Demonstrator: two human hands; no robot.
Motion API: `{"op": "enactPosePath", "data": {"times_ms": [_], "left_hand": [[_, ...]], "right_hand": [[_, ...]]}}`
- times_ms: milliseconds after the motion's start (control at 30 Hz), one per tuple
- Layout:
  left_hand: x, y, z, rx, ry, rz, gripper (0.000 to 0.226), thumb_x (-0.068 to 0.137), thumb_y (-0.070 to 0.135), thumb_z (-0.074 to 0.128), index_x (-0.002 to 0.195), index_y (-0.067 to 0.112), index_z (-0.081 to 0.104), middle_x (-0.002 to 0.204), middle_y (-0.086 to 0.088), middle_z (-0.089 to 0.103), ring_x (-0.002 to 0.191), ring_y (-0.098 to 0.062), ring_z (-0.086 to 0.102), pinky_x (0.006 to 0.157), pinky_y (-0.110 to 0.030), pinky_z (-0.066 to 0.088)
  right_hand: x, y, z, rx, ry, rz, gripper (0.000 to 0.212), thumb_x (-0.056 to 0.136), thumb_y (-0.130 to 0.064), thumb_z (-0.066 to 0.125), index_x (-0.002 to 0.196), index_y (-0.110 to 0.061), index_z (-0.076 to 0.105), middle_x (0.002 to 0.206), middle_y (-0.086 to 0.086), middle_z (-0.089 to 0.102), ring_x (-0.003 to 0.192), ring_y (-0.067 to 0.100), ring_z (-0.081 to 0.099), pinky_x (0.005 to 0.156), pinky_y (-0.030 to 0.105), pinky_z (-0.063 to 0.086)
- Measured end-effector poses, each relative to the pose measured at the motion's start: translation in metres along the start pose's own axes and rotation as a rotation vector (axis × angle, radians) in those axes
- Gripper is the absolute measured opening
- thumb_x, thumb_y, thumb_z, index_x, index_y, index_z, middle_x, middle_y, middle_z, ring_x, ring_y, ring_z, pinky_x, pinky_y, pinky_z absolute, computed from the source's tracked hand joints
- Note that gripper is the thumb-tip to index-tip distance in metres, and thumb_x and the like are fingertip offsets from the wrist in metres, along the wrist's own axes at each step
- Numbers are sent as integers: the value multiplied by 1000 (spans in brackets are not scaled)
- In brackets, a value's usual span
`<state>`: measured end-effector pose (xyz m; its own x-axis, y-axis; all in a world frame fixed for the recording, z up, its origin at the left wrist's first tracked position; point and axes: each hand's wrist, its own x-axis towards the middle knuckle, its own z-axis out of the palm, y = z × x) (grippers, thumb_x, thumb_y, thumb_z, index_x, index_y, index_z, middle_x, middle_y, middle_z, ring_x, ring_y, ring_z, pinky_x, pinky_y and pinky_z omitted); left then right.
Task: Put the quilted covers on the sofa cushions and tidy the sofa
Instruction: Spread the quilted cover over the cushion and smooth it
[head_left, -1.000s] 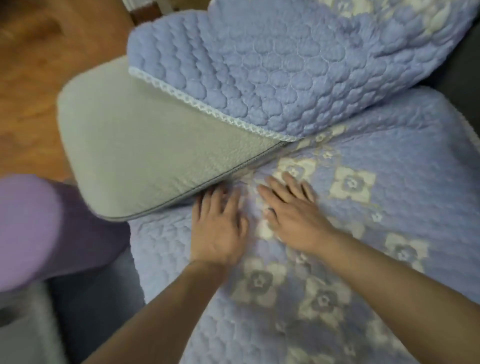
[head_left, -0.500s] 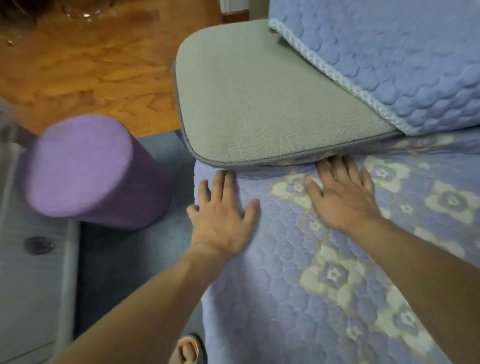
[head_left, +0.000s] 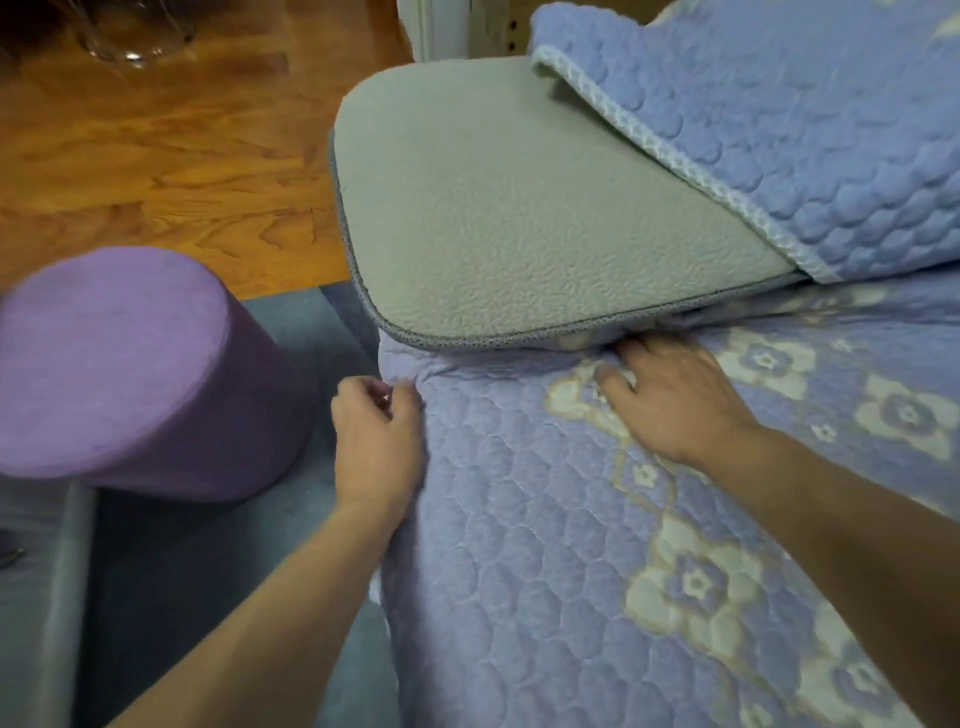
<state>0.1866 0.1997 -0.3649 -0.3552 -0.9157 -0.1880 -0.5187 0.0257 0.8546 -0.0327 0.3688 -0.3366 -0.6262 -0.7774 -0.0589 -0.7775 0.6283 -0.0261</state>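
A blue quilted cover with cream flowers (head_left: 597, 545) lies over the near seat cushion. My left hand (head_left: 376, 441) pinches its left front corner between curled fingers and thumb. My right hand (head_left: 670, 395) lies flat on the cover, its fingertips pushed under the edge of a grey cushion (head_left: 519, 208) that rests tilted behind. A second blue quilted cover (head_left: 805, 130) with a white lace edge is draped over the right part of that grey cushion.
A purple round stool (head_left: 130, 364) stands at the left on a blue-grey rug (head_left: 208, 571). Beyond it is a wooden floor (head_left: 182, 145) with a glass object (head_left: 135, 36) at the top left.
My left hand has gone from lying flat on the cover to pinching its left corner. My right hand has slid further under the grey cushion's edge.
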Motion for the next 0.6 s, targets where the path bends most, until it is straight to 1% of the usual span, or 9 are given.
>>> {"op": "enactPosePath", "data": {"times_ms": [67,133,233,267,333,400,467,533,600], "left_hand": [[-15,5,4,220,94,319,14,98,19,51,108,12,57,110,-5,55,96,-13,47,87,-30,38],[-18,3,-1,237,-43,400,27,100,22,49,125,16,56,123,0,54,114,-13,49,95,-27,38],[-16,0,-17,191,-200,282,40,100,45,48,137,32,52,131,16,54,121,-3,49,101,-28,37],[-16,3,-19,195,-232,229,39,99,53,44,131,36,57,128,18,59,119,-6,52,100,-30,40],[-18,15,-15,318,-249,193,49,96,66,32,106,31,65,112,8,70,109,-21,61,90,-37,46],[-27,24,-17,452,-224,164,63,94,71,23,88,24,64,102,-3,71,100,-32,61,85,-41,47],[-31,29,-26,526,-231,132,68,93,73,20,79,23,64,97,-5,71,98,-35,61,86,-44,48],[-21,38,-35,566,-320,28,75,93,75,20,90,22,72,105,-8,71,104,-36,61,90,-42,47],[3,48,-37,561,-454,-175,83,88,81,29,117,16,71,124,-12,67,114,-34,60,98,-40,45]], "right_hand": [[4,-3,-4,-1,-26,34,56,87,-55,19,105,-20,61,119,11,62,116,28,52,103,42,36],[5,-7,-8,-1,-45,49,58,87,-57,17,103,-23,61,121,9,61,119,27,52,101,42,36],[8,-6,-8,-18,-78,49,57,92,-60,24,106,-26,67,127,8,62,123,27,51,103,43,36],[9,-6,-7,-17,-80,61,58,92,-60,25,105,-25,69,126,8,63,122,27,52,103,42,37],[5,-6,-6,-23,-61,66,60,91,-61,24,99,-23,70,119,10,67,117,29,56,100,41,39],[-5,-12,-11,-11,-49,18,63,89,-63,21,91,-23,69,111,12,70,110,30,59,97,40,41],[-13,-15,-19,-14,-97,-28,65,86,-64,16,88,-22,66,107,13,70,104,31,61,88,38,41],[-6,-20,-28,-27,-155,-66,71,85,-61,9,95,-22,67,110,13,69,104,33,61,79,37,36],[3,-30,-32,-45,-219,-85,84,77,-57,-5,111,-26,64,118,12,67,109,33,60,79,37,32]]}}
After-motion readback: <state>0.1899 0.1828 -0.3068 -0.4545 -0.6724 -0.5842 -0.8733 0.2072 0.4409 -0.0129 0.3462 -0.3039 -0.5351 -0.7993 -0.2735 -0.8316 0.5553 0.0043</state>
